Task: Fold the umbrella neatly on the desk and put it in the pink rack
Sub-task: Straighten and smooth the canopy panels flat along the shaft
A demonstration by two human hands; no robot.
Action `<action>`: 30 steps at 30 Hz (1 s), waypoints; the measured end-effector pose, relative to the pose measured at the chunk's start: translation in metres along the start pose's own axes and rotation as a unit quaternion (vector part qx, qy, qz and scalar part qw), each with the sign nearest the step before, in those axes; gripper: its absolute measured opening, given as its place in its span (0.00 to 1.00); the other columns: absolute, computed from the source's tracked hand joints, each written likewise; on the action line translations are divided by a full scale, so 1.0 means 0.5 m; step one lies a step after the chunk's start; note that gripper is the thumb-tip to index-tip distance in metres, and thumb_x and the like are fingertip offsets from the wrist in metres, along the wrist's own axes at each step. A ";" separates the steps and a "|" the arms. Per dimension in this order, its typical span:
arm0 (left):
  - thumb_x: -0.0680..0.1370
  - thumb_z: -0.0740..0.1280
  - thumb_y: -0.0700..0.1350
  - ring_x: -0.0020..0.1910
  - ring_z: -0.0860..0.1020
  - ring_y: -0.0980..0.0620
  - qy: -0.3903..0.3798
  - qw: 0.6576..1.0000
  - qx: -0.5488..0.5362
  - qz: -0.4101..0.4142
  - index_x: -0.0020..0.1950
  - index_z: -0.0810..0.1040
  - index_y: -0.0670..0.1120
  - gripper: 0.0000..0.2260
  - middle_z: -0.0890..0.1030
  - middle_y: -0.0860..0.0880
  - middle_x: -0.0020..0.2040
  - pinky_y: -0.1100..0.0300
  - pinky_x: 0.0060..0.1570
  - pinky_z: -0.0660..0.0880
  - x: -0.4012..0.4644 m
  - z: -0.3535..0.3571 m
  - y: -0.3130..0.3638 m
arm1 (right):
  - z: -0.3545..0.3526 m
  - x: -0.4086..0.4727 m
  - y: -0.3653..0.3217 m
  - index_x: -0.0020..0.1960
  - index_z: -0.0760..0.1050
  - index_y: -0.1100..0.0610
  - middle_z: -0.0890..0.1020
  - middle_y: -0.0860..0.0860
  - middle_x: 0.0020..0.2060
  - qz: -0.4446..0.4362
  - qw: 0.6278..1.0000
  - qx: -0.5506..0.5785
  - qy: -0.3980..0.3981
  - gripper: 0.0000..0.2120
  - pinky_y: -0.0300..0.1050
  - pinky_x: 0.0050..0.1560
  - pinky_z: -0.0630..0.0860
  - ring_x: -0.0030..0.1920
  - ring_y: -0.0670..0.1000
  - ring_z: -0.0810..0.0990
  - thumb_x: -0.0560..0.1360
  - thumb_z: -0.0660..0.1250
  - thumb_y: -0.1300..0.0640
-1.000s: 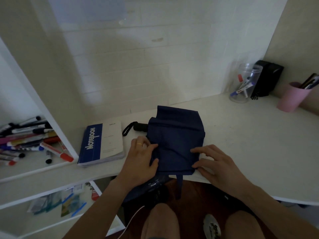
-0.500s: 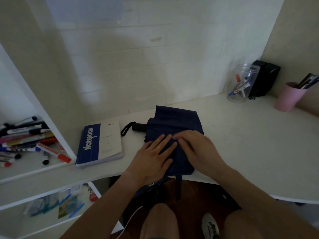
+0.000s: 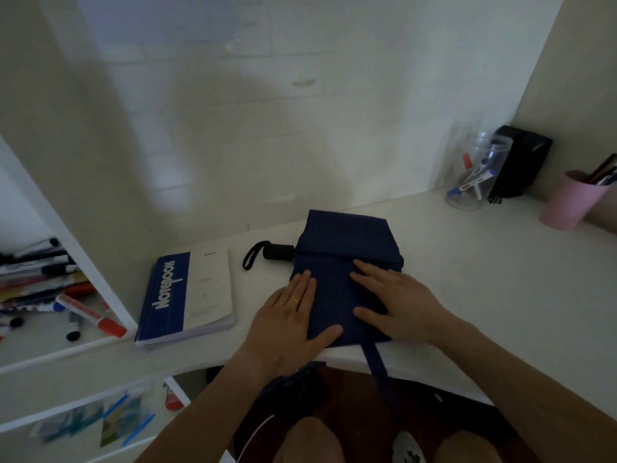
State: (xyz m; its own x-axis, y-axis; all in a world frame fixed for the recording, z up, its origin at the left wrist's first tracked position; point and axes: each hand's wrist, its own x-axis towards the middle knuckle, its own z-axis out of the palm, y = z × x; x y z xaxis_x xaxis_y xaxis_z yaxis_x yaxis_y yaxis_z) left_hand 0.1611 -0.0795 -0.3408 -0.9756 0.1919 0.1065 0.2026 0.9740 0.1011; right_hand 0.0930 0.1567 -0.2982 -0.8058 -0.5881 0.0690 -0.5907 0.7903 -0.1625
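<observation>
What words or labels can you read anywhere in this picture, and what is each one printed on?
"NOTEBOOK": white capitals running along the blue band of the notebook cover.
Small dark print near the notebook's top edge: too blurred to read.
Faint lines lower on its pale cover: too small to read.
Markers on the left shelf and pens in the clear jar: labels unreadable.
Umbrella: no text visible.

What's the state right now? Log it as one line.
step: flattening folds | umbrella: on desk | left hand: flat on canopy | right hand: flat on canopy | pink rack: not reached
</observation>
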 end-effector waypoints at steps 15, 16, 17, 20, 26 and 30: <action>0.76 0.41 0.76 0.81 0.38 0.56 0.000 1.000 -0.015 -0.003 0.82 0.38 0.47 0.45 0.36 0.51 0.82 0.56 0.80 0.41 -0.001 -0.004 0.005 | -0.159 0.172 0.103 0.60 0.81 0.56 0.84 0.57 0.52 0.229 0.803 0.534 0.132 0.19 0.50 0.59 0.78 0.54 0.57 0.83 0.70 0.77 0.64; 0.75 0.40 0.76 0.81 0.38 0.56 -0.003 1.000 -0.014 -0.003 0.82 0.37 0.47 0.46 0.36 0.51 0.82 0.55 0.80 0.41 -0.001 -0.006 0.005 | -0.165 0.169 0.096 0.58 0.82 0.56 0.85 0.58 0.51 0.211 0.804 0.536 0.149 0.17 0.50 0.58 0.80 0.55 0.58 0.84 0.70 0.77 0.66; 0.75 0.39 0.76 0.81 0.38 0.55 -0.004 1.000 -0.013 -0.003 0.82 0.37 0.47 0.46 0.35 0.51 0.82 0.55 0.80 0.41 -0.001 -0.007 0.006 | -0.171 0.161 0.089 0.56 0.83 0.55 0.85 0.58 0.51 0.193 0.805 0.535 0.169 0.16 0.47 0.55 0.81 0.56 0.58 0.84 0.71 0.76 0.66; 0.74 0.39 0.76 0.81 0.38 0.55 -0.005 1.000 -0.010 -0.002 0.82 0.37 0.46 0.46 0.35 0.51 0.81 0.57 0.79 0.39 -0.003 -0.012 0.008 | -0.185 0.108 0.058 0.55 0.85 0.51 0.86 0.56 0.50 0.146 0.815 0.518 0.215 0.14 0.37 0.48 0.80 0.53 0.53 0.85 0.71 0.77 0.63; 0.75 0.41 0.75 0.82 0.43 0.53 0.004 1.000 -0.012 -0.003 0.83 0.40 0.46 0.45 0.40 0.49 0.83 0.56 0.80 0.42 -0.002 -0.008 0.008 | -0.118 -0.038 -0.012 0.50 0.85 0.51 0.86 0.44 0.42 0.068 0.875 0.409 0.251 0.13 0.30 0.46 0.78 0.41 0.42 0.83 0.70 0.77 0.66; 0.77 0.46 0.75 0.76 0.64 0.50 0.059 0.998 -0.021 0.001 0.81 0.59 0.50 0.40 0.67 0.50 0.78 0.59 0.78 0.52 -0.006 -0.004 0.005 | -0.012 -0.104 -0.020 0.53 0.82 0.43 0.84 0.42 0.45 0.092 0.906 0.354 0.211 0.18 0.35 0.50 0.78 0.47 0.43 0.82 0.71 0.77 0.64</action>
State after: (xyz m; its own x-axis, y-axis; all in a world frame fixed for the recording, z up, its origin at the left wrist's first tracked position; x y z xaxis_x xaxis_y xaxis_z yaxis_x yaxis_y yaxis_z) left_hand 0.1649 -0.0779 -0.3388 -0.9588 0.1761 0.2230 0.2107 0.9672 0.1419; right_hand 0.1405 0.1801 -0.2940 -0.9199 -0.2220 0.3232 -0.3914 0.4713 -0.7904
